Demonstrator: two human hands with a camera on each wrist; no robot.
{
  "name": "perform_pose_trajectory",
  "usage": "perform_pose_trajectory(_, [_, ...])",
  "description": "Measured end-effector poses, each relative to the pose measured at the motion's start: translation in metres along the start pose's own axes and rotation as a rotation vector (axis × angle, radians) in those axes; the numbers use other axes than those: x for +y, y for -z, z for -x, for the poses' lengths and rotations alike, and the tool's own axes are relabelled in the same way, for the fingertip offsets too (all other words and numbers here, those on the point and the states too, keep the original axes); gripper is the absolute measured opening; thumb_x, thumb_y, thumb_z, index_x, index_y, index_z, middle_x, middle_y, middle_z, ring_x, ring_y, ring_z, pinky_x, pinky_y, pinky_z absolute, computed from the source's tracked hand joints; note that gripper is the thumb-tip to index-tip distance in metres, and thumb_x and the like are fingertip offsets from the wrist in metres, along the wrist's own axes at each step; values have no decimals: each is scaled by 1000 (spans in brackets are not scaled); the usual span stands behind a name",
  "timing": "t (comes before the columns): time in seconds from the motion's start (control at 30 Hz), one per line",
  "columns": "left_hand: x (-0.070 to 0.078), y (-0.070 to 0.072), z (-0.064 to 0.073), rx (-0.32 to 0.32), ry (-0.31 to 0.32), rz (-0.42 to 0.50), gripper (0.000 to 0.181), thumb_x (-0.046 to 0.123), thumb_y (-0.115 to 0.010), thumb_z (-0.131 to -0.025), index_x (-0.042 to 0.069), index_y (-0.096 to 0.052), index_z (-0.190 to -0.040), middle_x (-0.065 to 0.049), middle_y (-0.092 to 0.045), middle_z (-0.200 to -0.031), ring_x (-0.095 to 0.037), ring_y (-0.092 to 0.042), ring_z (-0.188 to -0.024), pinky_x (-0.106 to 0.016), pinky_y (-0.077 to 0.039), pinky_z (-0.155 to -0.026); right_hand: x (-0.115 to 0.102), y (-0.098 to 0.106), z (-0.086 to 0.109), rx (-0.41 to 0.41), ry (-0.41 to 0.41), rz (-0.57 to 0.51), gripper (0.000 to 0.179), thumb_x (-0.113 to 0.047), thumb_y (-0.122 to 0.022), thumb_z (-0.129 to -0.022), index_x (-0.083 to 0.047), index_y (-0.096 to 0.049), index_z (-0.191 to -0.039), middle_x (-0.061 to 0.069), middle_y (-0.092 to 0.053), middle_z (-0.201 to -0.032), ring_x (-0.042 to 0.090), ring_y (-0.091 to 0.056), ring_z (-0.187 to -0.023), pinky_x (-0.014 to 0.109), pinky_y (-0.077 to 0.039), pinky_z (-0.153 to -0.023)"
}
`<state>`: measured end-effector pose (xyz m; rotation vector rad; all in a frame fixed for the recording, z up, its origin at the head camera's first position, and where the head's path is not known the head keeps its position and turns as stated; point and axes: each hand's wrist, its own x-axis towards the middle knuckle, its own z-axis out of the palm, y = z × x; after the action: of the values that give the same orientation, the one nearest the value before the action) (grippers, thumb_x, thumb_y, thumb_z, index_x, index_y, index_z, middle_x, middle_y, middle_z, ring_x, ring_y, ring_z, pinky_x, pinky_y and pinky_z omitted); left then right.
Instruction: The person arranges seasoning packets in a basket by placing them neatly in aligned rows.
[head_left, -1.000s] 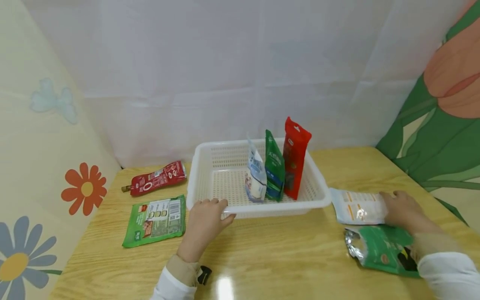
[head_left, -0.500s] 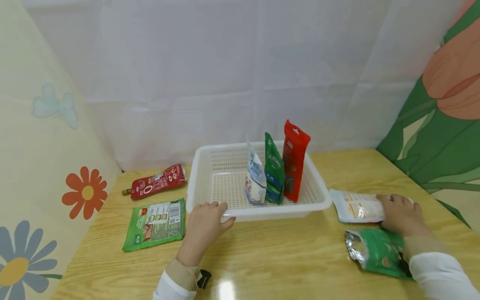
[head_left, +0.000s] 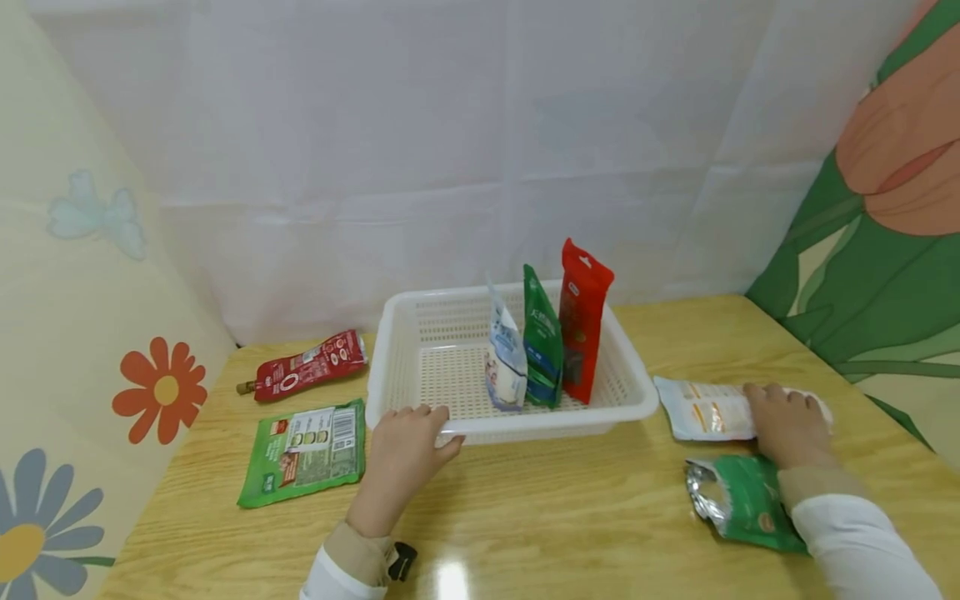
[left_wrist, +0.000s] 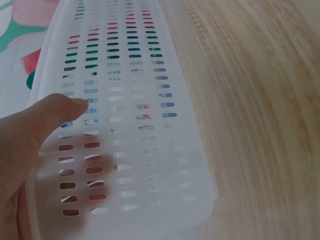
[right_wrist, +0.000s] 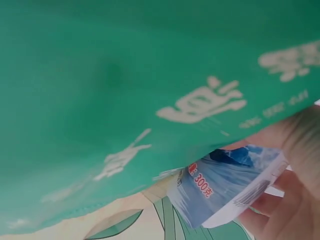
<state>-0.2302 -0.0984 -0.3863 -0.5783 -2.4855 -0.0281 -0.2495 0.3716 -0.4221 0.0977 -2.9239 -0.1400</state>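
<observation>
Nearest me on the table (head_left: 562, 517) lies one green foil bag (head_left: 753, 504), its silvery end pointing left. My left hand (head_left: 405, 454) grips the near rim of the one white basket (head_left: 525, 425), thumb outside, fingers over the edge. Beside it on the left lies one flat green packet (head_left: 307, 454). Beyond the foil bag, my right hand (head_left: 787, 425) pinches one white packet (head_left: 708, 410) between thumb and fingers; it lies just right of the basket, long axis left to right, one end pointing at the basket's near right corner. Three packets stand inside: one blue-and-white packet (head_left: 506, 362), one slim green packet (head_left: 543, 342), one red packet (head_left: 585, 317). Farther left, one dark red pouch (head_left: 311, 367) points its capped end left. Behind everything hangs a white cloth (head_left: 450, 125).
</observation>
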Motion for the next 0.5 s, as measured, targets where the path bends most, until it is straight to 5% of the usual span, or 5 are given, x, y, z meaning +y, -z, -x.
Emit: perform_pose_trajectory(0.5, [0,0,0,-11,5,2,28,42,-75,-76,16,-64,-76,4,-57,-59,-10,-44,-49,-21,-34,-48,7,-1,-2,-41,9,-22,47,5,-69,-71,9,-51,-115,38,-53,-104,56,-52,-88,65,-41,-80])
